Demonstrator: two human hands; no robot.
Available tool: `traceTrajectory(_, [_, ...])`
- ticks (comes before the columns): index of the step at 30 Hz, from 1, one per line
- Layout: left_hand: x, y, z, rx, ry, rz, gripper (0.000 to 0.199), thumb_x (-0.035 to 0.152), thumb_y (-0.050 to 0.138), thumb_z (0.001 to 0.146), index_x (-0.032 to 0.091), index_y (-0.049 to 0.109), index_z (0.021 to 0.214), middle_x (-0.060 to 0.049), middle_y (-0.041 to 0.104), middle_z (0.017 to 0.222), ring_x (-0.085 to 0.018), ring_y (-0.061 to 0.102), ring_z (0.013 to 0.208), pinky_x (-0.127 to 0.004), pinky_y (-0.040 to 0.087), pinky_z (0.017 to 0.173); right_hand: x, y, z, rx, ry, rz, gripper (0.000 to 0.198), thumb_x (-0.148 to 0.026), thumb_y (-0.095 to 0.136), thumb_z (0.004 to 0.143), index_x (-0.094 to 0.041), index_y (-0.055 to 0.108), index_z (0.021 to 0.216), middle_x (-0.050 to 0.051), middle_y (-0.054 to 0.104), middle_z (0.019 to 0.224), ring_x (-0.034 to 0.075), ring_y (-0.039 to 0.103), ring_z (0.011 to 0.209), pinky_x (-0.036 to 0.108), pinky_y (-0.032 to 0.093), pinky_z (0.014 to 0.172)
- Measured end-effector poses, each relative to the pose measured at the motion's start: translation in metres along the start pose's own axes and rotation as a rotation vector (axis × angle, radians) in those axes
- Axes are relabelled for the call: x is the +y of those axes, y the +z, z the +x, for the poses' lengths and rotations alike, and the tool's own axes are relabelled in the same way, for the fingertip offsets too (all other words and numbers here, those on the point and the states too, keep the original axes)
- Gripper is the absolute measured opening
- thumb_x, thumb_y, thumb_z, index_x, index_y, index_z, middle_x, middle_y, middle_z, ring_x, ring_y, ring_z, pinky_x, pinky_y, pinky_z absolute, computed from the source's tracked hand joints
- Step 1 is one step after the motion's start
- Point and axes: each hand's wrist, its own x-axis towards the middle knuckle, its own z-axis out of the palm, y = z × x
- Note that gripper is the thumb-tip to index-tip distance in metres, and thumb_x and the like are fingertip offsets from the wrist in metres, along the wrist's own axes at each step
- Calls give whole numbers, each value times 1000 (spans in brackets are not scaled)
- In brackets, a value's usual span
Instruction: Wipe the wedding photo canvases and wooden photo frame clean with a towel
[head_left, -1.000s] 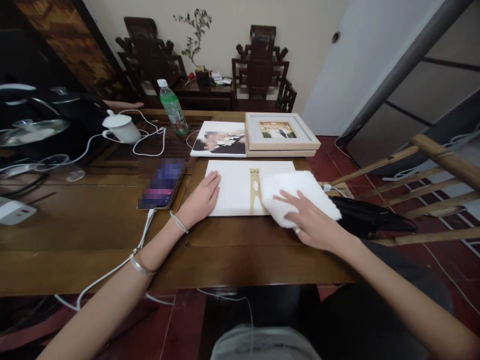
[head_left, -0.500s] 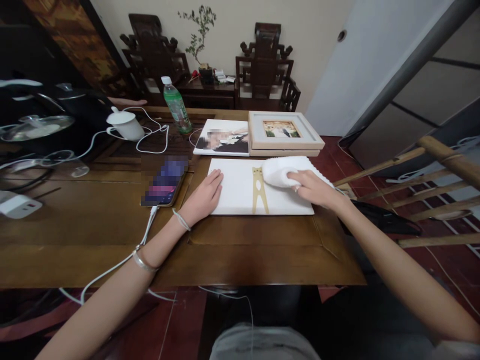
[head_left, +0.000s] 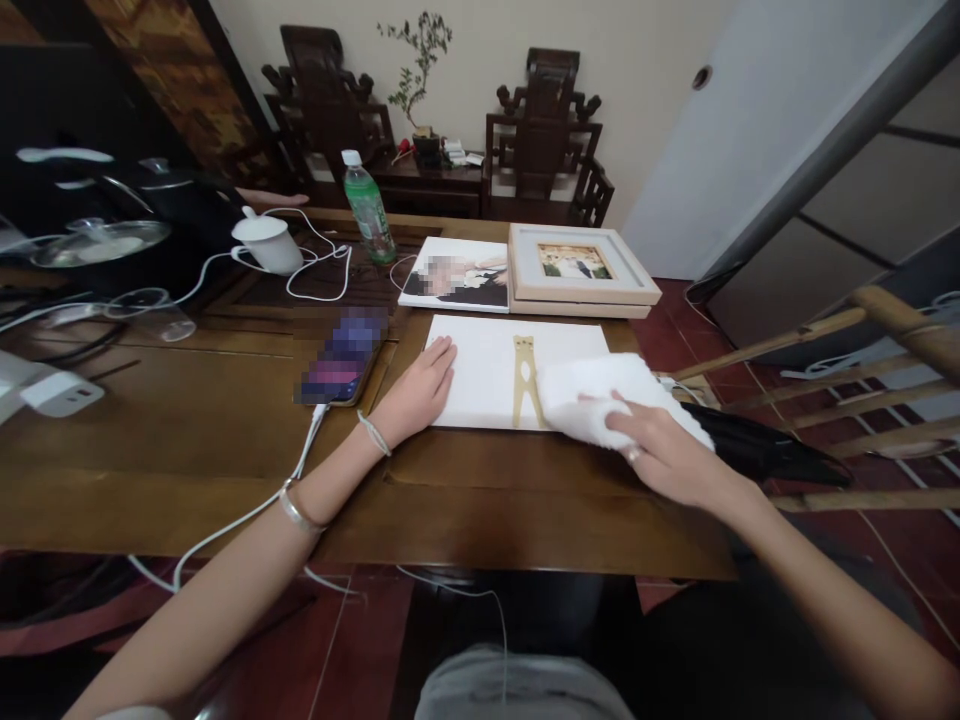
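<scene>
A flat white panel (head_left: 480,375) lies on the wooden table in front of me, with a gold animal-shaped piece (head_left: 523,380) near its middle. It looks like the back of a picture frame. My left hand (head_left: 429,385) rests flat on the panel's left edge, fingers stretched out and holding nothing. Bunched in my right hand (head_left: 660,445) is a fluffy white towel (head_left: 592,385), pressed over the panel's right part and hiding its lower right corner. Just behind the panel are a photo print (head_left: 457,275) and a light wood picture frame (head_left: 637,285) stacked on another.
A charging phone (head_left: 341,360) lies left of the panel. Farther left are a lidded white cup (head_left: 270,245), a clear plastic cup (head_left: 161,315), a pot, a white charger (head_left: 64,390) and loose cables. A green bottle (head_left: 369,212) stands behind. A wooden chair (head_left: 900,330) is at right.
My right hand has moved the towel toward me and to the right, from the panel's upper right to its lower right edge. My left hand stays on the panel. The view has shifted slightly.
</scene>
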Motion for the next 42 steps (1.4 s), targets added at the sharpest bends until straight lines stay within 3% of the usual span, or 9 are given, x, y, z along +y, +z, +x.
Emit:
traceTrajectory(3, [0,1,0,3,2,7,48,25,30,96,0,46,135,-23,40,148,-29,32,142,-46,26,119,-14,-5,-28,-60,37,12,33,-12,40,75,-20,65,96,13,62,123,32,52,121,45,45,91])
traceTrajectory(6, [0,0,0,-4,-2,14,49,25,30,97,-2,46,134,-24,39,148,-29,32,142,-44,25,119,-12,-14,-27,-75,79,44,33,-14,41,75,-21,66,96,11,67,106,30,60,106,43,48,85])
traceTrajectory(12, [0,0,0,-5,-2,6,48,26,30,97,2,46,135,-22,40,148,-29,32,142,-47,26,118,26,-17,44,74,116,150,24,-18,40,75,-20,63,83,6,66,84,26,61,85,40,48,79])
traceTrajectory(15, [0,0,1,-11,-9,5,49,26,30,97,-1,46,135,-23,40,148,-30,33,141,-46,26,119,36,-6,87,208,162,234,26,-18,41,76,-19,63,91,8,68,99,29,61,94,42,47,85])
traceTrajectory(19, [0,-1,0,-16,-11,0,49,27,30,97,0,46,135,-22,40,148,-29,33,142,-46,26,119,14,18,117,275,181,230,38,-11,38,78,-17,61,107,11,67,116,31,59,110,53,41,99])
traceTrajectory(25, [-1,-1,0,-6,-3,2,47,26,31,96,6,46,136,-19,41,149,-28,32,142,-48,27,118,-48,39,75,36,-34,89,46,-3,40,73,-11,60,113,17,42,148,34,17,145,65,15,113])
traceTrajectory(32, [0,0,0,-2,-4,24,50,26,29,97,-1,46,134,-24,40,148,-30,33,141,-47,27,118,-84,14,22,-141,-102,108,46,-4,45,72,-17,63,112,15,48,144,31,27,143,61,24,113])
traceTrajectory(35, [0,0,0,-6,-3,24,49,26,29,97,0,45,135,-22,39,148,-30,33,141,-47,27,118,-76,9,38,-130,-80,84,41,-5,43,77,-16,63,111,17,57,134,30,34,140,59,27,112])
traceTrajectory(42, [0,-1,0,-17,-13,-4,47,25,30,97,6,44,138,-19,38,150,-29,31,142,-50,26,118,-17,21,127,59,-23,0,45,-5,40,77,-14,58,116,16,58,132,31,35,139,61,27,108])
